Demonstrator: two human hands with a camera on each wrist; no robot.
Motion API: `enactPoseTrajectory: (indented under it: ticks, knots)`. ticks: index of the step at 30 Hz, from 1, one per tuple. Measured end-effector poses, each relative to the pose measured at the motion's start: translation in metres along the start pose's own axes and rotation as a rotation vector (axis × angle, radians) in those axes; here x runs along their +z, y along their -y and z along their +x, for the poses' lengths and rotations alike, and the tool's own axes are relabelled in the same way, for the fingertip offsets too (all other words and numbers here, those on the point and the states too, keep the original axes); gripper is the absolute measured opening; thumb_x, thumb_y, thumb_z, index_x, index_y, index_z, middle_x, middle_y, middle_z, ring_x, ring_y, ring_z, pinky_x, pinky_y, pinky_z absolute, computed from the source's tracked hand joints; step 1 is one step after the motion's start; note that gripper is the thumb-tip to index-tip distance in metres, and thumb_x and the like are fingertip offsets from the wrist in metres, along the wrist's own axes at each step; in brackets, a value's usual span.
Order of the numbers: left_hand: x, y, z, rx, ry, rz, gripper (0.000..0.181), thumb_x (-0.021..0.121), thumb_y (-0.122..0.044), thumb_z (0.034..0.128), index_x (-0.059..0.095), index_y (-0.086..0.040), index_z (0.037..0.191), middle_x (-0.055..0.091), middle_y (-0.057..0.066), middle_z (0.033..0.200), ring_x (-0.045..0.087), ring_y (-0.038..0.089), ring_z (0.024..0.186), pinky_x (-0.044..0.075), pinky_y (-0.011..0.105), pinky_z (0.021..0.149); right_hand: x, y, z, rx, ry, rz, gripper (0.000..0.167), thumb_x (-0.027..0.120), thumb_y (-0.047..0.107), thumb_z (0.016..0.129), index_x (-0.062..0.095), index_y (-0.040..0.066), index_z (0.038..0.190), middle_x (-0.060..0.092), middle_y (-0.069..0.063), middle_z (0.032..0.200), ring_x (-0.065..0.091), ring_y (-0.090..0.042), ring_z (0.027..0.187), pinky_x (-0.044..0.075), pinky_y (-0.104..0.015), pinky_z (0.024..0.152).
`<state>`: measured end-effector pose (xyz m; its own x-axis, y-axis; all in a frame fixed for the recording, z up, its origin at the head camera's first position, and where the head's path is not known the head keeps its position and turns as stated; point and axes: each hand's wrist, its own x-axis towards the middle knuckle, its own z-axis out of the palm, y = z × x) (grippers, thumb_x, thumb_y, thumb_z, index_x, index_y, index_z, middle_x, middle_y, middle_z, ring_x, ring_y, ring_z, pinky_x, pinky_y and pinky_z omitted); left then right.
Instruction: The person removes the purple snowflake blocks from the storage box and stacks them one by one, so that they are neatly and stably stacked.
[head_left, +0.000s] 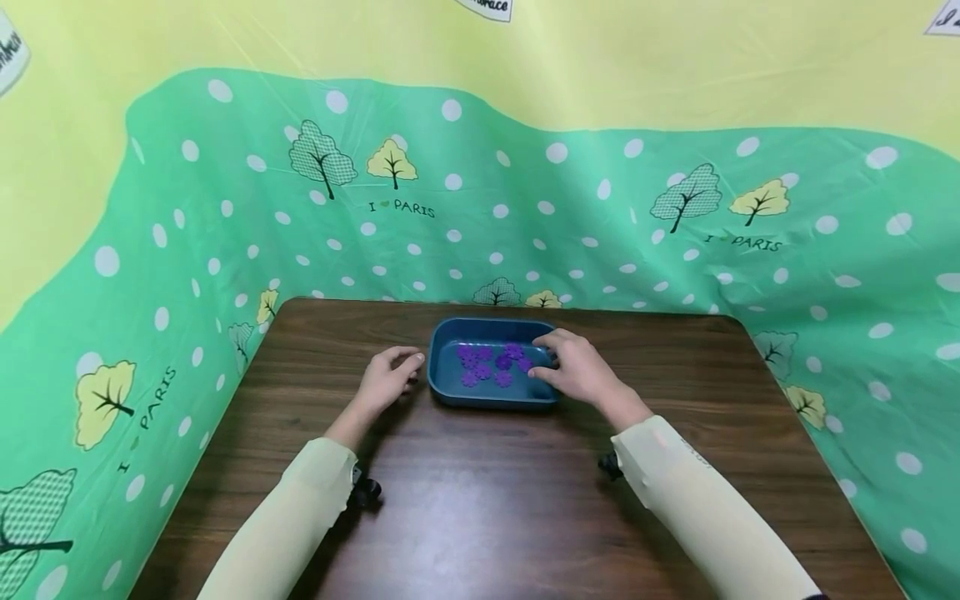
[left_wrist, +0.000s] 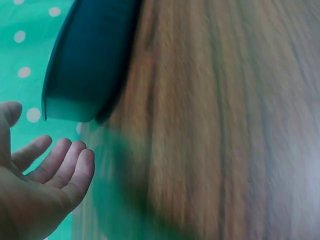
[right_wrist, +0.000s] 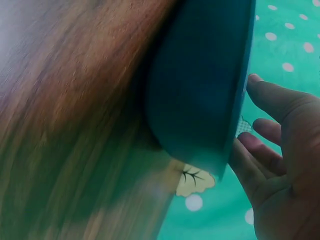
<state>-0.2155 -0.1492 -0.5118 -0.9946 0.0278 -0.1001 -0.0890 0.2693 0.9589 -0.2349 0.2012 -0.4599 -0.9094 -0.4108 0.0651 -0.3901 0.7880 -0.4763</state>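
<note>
blue tray sits on the dk brown wood-grain table, nr its far edge & approx mid-width, long side running l to r. in it, a bunch of purple flower-shaped pcs, lying flat on the tray floor, mostly mid to r, some touching or overlapping; one looks a bit darker than the rest. l hand is just beside the tray's l end, a small gap btwn; fingers relaxed & slightly bent, not gripping; l wrist view also has it apart from the tray wall, palm partly up. r hand is at the tray's r end, fingers & thumb spread apart & reaching over the rim, tips above the inside nr the r-most pcs; not closed round anything, can't tell if tips touch rim or pcs. both arms in pale cream sleeves: l sleeve, r sleeve, w/ a small blk gadget under the l wrist & a similar blk one under the r. behind & at sides hangs a cloth, green w/ white dots, trees & "i paris" text, yellow up top. wrist views a bit blurred.
</note>
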Motion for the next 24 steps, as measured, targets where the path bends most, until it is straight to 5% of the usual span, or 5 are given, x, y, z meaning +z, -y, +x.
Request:
enactPoseTrajectory:
  ticks: [11, 24]
  knots:
    - [0.015, -0.002, 0.009, -0.067, 0.016, -0.145, 0.039, 0.069, -0.014, 0.0982, 0.063, 0.006, 0.132, 0.069, 0.024, 0.117, 0.07, 0.02, 0.086, 0.065, 0.046, 0.077, 0.019, 0.007, 0.024, 0.084, 0.031, -0.091, 0.049, 0.08, 0.029, 0.091, 0.067, 0.004, 0.131, 0.067, -0.016, 0.127, 0.067, -0.032, 0.109, 0.06, -0.05, 0.092]
    - [0.019, -0.006, 0.007, -0.143, 0.025, -0.272, 0.04, 0.066, -0.009, 0.0993, 0.06, 0.008, 0.135, 0.065, 0.02, 0.117, 0.068, 0.035, 0.098, 0.064, 0.051, 0.082, 0.032, 0.013, 0.047, 0.173, 0.099, -0.148, 0.049, 0.08, 0.032, 0.09, 0.069, 0.004, 0.13, 0.068, -0.015, 0.129, 0.062, -0.033, 0.122, 0.054, -0.05, 0.104]
